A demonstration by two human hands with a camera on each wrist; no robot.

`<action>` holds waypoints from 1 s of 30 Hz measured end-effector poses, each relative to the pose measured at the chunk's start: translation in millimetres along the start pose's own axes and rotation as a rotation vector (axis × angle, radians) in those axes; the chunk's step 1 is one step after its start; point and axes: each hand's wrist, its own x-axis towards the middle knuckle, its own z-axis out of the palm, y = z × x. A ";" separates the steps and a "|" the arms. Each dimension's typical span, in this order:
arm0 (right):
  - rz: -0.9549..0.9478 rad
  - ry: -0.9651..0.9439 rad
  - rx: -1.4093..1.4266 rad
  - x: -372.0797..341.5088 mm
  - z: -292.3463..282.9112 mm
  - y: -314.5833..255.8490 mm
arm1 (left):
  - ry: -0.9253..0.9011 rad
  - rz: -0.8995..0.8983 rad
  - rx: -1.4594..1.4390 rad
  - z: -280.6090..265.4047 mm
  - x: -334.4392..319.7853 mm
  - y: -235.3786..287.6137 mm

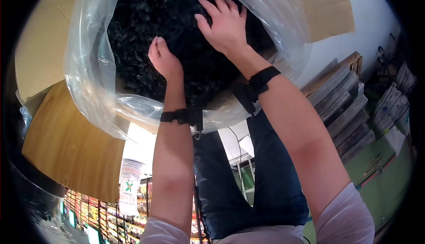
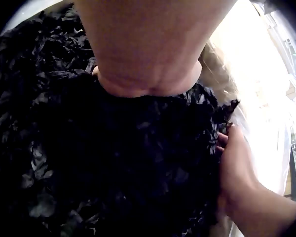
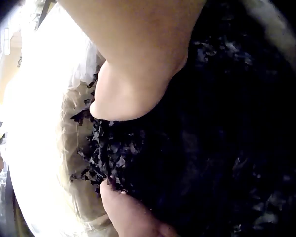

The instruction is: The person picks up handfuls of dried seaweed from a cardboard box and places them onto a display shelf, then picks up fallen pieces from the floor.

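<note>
A mass of black, thin, crinkled dried flakes [image 1: 146, 18] fills a clear plastic bag [image 1: 90, 53]. My left hand [image 1: 167, 61] is over the near-left part of the flakes, thumb beside the loosely bent fingers. Farther to the right, my right hand [image 1: 226, 28] lies on them with its fingers spread. In the left wrist view, the left fingers are mostly hidden behind the wrist, while the right hand [image 2: 237, 165] shows beside the heap's edge. The right wrist view has the left hand [image 3: 130, 212] low in the picture, its tip touching flakes.
Cardboard flaps [image 1: 325, 9] stand out around the bag. A wooden panel [image 1: 73, 142] is at the left, with crowded shelves [image 1: 102, 213] below it. Stacked flat grey pieces [image 1: 341, 107] lean at the right. The person's legs [image 1: 279, 169] are close below the bag.
</note>
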 end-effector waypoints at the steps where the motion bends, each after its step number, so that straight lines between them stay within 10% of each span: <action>1: 0.012 0.003 0.002 -3.5 1.0 -1.2 | 0.039 -0.010 0.049 3.6 -5.2 3.5; 14: 0.188 -0.105 0.177 -9.4 4.5 -9.3 | -0.042 0.223 0.265 -8.1 -2.9 -32.8; 30: 0.323 0.112 0.708 -54.5 -10.7 -67.5 | -0.260 -0.456 -0.915 -16.4 -41.5 25.7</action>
